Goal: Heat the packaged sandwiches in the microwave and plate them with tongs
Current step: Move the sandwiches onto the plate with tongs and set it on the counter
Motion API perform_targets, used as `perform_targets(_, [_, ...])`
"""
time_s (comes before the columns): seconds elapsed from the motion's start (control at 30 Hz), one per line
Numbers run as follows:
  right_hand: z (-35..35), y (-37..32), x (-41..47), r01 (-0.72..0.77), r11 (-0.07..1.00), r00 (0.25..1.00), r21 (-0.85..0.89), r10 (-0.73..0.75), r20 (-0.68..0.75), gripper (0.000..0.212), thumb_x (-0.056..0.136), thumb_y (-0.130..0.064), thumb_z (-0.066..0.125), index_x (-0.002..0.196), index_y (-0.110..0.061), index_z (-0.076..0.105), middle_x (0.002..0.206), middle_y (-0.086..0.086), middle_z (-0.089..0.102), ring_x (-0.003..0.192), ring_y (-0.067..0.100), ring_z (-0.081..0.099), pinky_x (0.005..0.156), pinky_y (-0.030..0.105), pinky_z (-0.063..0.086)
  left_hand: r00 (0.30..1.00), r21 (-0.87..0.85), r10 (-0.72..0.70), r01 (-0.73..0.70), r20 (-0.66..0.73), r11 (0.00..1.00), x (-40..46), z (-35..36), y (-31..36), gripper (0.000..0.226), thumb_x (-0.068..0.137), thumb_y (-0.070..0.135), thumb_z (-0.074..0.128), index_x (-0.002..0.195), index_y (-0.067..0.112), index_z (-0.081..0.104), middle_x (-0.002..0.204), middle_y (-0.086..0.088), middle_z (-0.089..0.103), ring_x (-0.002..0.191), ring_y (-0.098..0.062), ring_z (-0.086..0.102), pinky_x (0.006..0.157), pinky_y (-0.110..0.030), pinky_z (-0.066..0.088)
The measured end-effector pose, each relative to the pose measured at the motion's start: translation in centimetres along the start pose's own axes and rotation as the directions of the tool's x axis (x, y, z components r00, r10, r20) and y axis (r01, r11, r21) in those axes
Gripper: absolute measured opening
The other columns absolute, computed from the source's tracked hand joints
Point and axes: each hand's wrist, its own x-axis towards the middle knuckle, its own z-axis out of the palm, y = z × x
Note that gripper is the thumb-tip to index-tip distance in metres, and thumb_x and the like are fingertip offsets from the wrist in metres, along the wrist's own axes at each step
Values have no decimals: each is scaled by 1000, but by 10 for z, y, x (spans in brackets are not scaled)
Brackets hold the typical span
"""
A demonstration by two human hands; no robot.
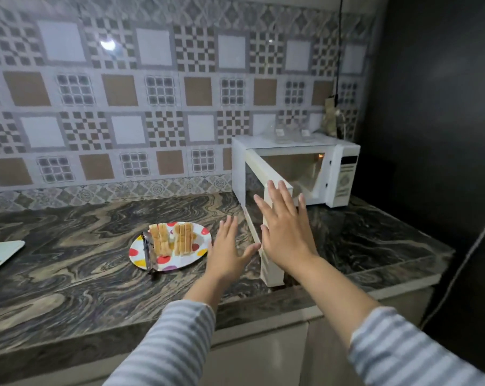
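Two sandwiches [171, 238] stand side by side on a white paper plate [199, 232] with coloured dots, on the marbled counter. Dark tongs [149, 253] lie across the plate's left side. A white microwave [344, 174] sits at the back right with its door [256, 174] swung open toward me; the cavity is lit and looks bare. My right hand [284, 227] is flat with straight fingers against the door's outer edge. Beside it, between plate and door, my left hand [230, 246] is spread and holds nothing.
A white flat object [1, 253] pokes in at the counter's left edge. Clear plastic packaging [291, 135] lies on top of the microwave. A dark cable [338, 51] hangs down the wall behind it. A dark wall closes off the right side.
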Motion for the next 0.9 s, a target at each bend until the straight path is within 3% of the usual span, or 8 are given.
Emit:
perform_targets(0.13, [-4, 25, 16, 74, 984, 984, -163, -46, 172, 64, 100, -34, 41, 153, -29, 6, 159, 5, -21, 144, 23, -25, 113, 59, -10, 999, -145, -32, 36, 32, 989, -1, 36, 28, 86, 91, 50, 50, 152, 20, -1, 161, 4, -3, 147, -12, -7, 117, -52, 13])
perform_targets(0.2, [-2, 35, 19, 143, 974, 973, -178, -104, 208, 61, 100, -38, 39, 153, -32, 9, 158, 2, -25, 142, 20, -30, 113, 59, -11, 999, -211, -23, 29, 32, 977, -6, 55, 37, 82, 93, 45, 51, 153, 21, 0, 161, 5, -2, 147, -12, -6, 118, -52, 12])
perform_targets(0.33, [8, 60, 17, 210, 963, 972, -172, -186, 144, 56, 93, -34, 57, 145, -30, 37, 161, 6, -10, 147, 24, -16, 115, 61, 1, 998, -315, -5, -16, -68, 949, -10, 85, 55, 79, 95, 30, 54, 152, 18, 0, 161, 2, 1, 147, -10, 0, 120, -37, 12])
perform_targets(0.47, [15, 93, 14, 220, 959, 973, -178, -201, 117, 60, 86, -32, 66, 141, -28, 44, 162, 10, -2, 148, 28, -9, 115, 61, 10, 996, -334, 22, -48, -82, 941, -7, 108, 75, 78, 96, 26, 53, 152, 17, -1, 158, 8, 0, 144, -2, 1, 117, -22, 11])
perform_targets(0.6, [16, 142, 14, 226, 958, 972, -178, -210, 104, 63, 85, -33, 69, 142, -28, 44, 161, 12, 2, 148, 32, -2, 114, 61, 13, 993, -335, 21, -60, -120, 940, 5, 142, 106, 77, 96, 24, 53, 151, 14, -1, 157, 8, 2, 144, -4, 5, 114, -17, 13])
perform_targets(0.8, [25, 219, 20, 220, 954, 974, -202, -202, 107, 66, 87, -35, 66, 145, -33, 36, 161, 12, -1, 148, 32, -4, 114, 60, 7, 990, -307, 32, -74, -140, 949, 36, 196, 149, 77, 97, 25, 51, 152, 11, -1, 159, 5, 0, 144, -3, 1, 101, 3, 4])
perform_targets(0.9, [30, 255, 28, 203, 959, 974, -197, -178, 141, 66, 90, -34, 63, 147, -35, 31, 161, 12, -4, 148, 30, -9, 114, 60, 6, 990, -310, 51, -90, -131, 947, 57, 219, 166, 79, 96, 26, 52, 152, 9, -1, 159, 3, -1, 144, -3, -1, 104, 1, 1])
